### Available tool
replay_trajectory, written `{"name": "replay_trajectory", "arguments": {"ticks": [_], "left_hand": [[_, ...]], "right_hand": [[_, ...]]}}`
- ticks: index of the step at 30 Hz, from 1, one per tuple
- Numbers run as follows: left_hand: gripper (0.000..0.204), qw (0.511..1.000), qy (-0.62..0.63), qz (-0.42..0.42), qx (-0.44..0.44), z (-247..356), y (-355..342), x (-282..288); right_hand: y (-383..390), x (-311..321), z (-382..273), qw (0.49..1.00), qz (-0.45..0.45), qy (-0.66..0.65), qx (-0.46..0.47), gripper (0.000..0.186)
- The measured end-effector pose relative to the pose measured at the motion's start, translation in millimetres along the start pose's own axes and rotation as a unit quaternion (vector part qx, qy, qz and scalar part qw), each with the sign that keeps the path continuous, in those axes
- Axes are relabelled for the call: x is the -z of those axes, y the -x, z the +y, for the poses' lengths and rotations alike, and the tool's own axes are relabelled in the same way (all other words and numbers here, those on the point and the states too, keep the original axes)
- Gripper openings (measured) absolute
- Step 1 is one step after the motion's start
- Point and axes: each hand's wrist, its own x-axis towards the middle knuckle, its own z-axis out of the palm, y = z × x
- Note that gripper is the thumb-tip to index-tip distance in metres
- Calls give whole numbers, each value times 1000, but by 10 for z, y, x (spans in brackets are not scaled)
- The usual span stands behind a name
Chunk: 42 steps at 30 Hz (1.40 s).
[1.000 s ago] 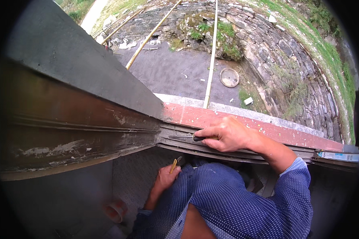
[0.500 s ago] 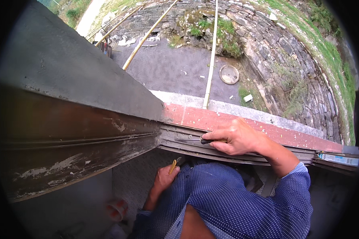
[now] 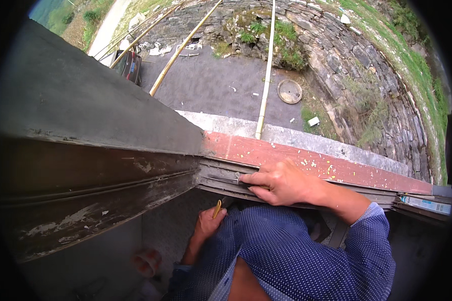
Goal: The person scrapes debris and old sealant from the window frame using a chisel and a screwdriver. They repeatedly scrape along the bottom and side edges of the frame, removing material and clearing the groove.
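Observation:
My right hand (image 3: 286, 183) is closed round a screwdriver (image 3: 225, 178), its thin metal shaft lying along the grooves of the window track (image 3: 213, 170) near the corner. The fingers cover most of its dark handle. Lower down, beside my shirt, my left hand (image 3: 208, 223) grips a yellow-handled tool (image 3: 217, 208); its far end is partly hidden, so I cannot tell its kind. Beyond the track runs a red tiled sill (image 3: 238, 147) with pale crumbs scattered on it.
A brown window frame (image 3: 100, 173) smeared with dried mortar and a grey plastered wall (image 3: 95, 95) stand at left. Poles (image 3: 266, 80) reach outward over a paved yard (image 3: 211, 83) far below. A blue-white tube-like package (image 3: 427, 203) lies at the track's right end.
My right hand has moved slightly left and down with the screwdriver, its shaft shifting toward the corner. My left hand stays nearly in place. The view has shifted slightly, showing more of the vehicle outside.

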Motion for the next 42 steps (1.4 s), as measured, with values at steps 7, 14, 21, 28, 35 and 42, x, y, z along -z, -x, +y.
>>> {"name": "replay_trajectory", "arguments": {"ticks": [7,14,21,28,35,42], "left_hand": [[35,1000,-5,18,4,37,50,-95],[35,999,44,16,14,66,47,-138],[35,999,-36,-7,-27,102,-47,-131],[34,1000,-22,-20,-2,225,-59,-167],[30,998,-37,-21,-34,179,-123,-242],[31,1000,-18,-1,-15,126,23,-220]], "right_hand": [[-88,191,-56,999,-45,-9,-27,29],[-174,28,-54,999,2,-31,-20,29],[129,168,37,997,-29,-58,-51,27],[-55,-206,-166,991,57,-100,-67,25],[91,-469,-214,898,78,-364,-236,35],[208,-229,-246,891,79,-344,-284,36]]}}
